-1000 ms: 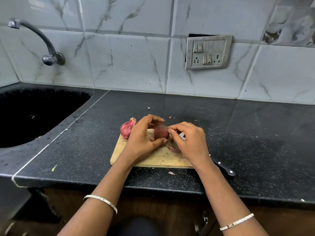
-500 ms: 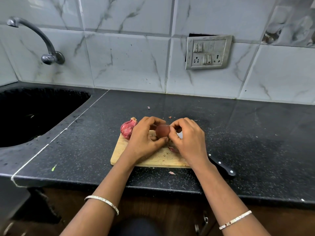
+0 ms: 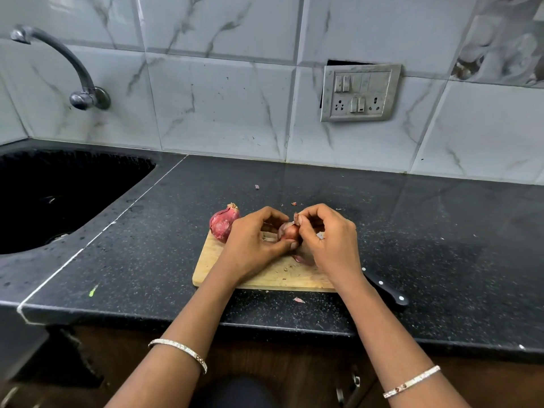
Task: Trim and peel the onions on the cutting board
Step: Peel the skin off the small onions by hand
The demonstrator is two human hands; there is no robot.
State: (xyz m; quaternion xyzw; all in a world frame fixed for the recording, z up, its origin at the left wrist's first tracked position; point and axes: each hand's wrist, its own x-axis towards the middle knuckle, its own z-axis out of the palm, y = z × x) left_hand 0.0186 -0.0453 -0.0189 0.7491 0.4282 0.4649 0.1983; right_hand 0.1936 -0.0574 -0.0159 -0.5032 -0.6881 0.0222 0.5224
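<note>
A small reddish-brown onion (image 3: 290, 232) is held just above the wooden cutting board (image 3: 265, 275). My left hand (image 3: 253, 245) grips it from the left, fingers curled round it. My right hand (image 3: 326, 240) pinches a strip of onion skin (image 3: 296, 217) at the top of that onion. A second onion (image 3: 222, 221), red with its papery skin on, lies at the board's far left corner. Peeled skin pieces (image 3: 301, 258) lie on the board under my right hand.
A black-handled knife (image 3: 387, 290) lies at the board's right edge, its blade hidden by my right wrist. Skin scraps (image 3: 298, 300) dot the black countertop (image 3: 412, 231). A dark sink (image 3: 59, 198) with a tap (image 3: 79, 83) lies at the left. A switch panel (image 3: 360, 92) hangs on the tiled wall.
My right hand has risen from the onion's side to its top and pulls a strip of skin upward. The onion has turned a little in my left hand.
</note>
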